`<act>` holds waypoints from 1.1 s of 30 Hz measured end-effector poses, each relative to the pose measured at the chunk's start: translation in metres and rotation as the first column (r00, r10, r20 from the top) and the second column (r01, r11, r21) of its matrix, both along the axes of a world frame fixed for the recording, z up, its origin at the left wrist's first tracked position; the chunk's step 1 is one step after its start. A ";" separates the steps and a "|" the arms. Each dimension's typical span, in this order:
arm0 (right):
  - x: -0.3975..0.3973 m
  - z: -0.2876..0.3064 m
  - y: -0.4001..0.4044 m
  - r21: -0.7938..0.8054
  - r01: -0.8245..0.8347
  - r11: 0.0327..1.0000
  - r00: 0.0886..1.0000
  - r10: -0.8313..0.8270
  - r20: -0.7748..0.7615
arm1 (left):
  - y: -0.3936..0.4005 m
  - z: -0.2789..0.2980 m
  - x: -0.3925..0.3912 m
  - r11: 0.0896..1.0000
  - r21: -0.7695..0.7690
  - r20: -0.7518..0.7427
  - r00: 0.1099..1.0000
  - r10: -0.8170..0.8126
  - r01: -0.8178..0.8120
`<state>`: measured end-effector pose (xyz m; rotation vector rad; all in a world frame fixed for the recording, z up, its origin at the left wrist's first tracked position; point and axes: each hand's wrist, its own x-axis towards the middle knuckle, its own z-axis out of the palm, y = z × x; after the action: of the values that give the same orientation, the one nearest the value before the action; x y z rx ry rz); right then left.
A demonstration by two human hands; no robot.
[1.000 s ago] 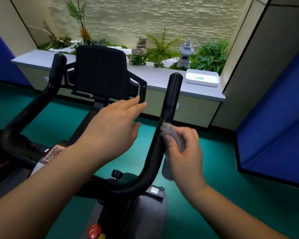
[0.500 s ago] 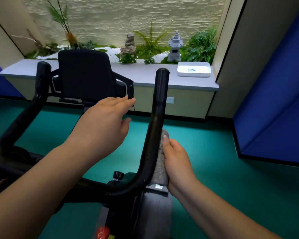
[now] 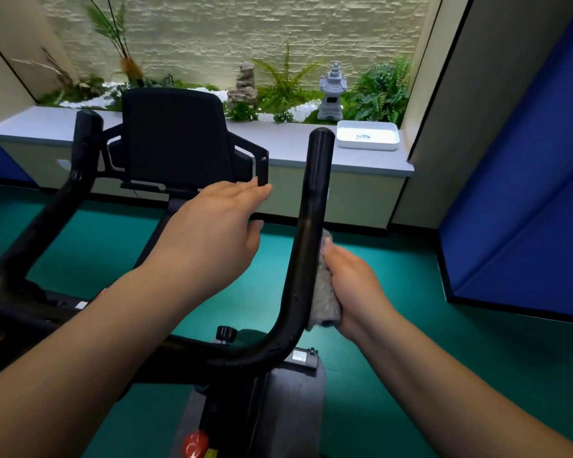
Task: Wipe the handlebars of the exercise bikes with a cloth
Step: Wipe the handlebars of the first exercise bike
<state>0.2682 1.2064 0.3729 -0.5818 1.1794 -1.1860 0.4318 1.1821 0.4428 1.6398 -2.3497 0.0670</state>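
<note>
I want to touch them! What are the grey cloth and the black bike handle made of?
The grey cloth looks like fluffy microfibre or fleece: its surface is fuzzy and it bunches softly. The black handlebar looks like smooth rubber or plastic coating, probably over metal: it has a dull sheen and holds a stiff curve. The white tray looks like glossy plastic, though ceramic is possible.

Handlebar (image 3: 311,206) smooth, semi-glossy black; cloth (image 3: 325,302) grey, fuzzy; tray (image 3: 368,137) glossy white plastic; back wall (image 3: 245,31) rough stone.

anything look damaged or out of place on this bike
Nothing stands out. The right handlebar looks intact, the right hand presses the grey cloth against it, and the left hand hovers open.
</note>
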 end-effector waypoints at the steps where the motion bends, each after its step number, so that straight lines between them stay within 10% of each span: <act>1: 0.000 0.000 -0.007 -0.006 0.031 1.000 0.999 -0.031 -0.016 | 0.000 0.000 0.000 1.000 -0.001 -0.002 1.000 -0.004 0.004; 7: 0.002 -0.011 0.015 -0.253 0.072 0.965 0.871 -0.185 -0.455 | 0.001 -0.004 0.009 0.999 0.028 0.002 0.999 -0.043 0.043; 12: -0.019 0.018 -0.014 -0.497 -0.349 0.795 0.432 -0.334 -0.838 | -0.001 -0.005 0.015 0.996 0.033 0.019 0.996 -0.086 0.085; 16: -0.017 0.049 -0.032 -0.176 -0.635 0.752 -0.067 -0.281 -0.957 | 0.000 -0.006 0.023 0.994 0.028 0.021 0.995 -0.102 0.101; 20: -0.007 0.072 -0.028 0.121 -0.733 0.669 -0.305 -0.165 -0.938 | 0.001 -0.006 0.035 0.993 0.027 0.017 0.993 -0.114 0.113; 33: 0.030 0.086 -0.032 0.431 -0.615 0.660 -0.586 -0.017 -0.810 | 0.017 -0.006 0.078 0.994 0.107 0.087 0.996 -0.013 0.003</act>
<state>0.2983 1.1742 0.4593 -2.6616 1.6972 0.3922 0.5100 1.1988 0.4369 1.7089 -2.4645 0.0125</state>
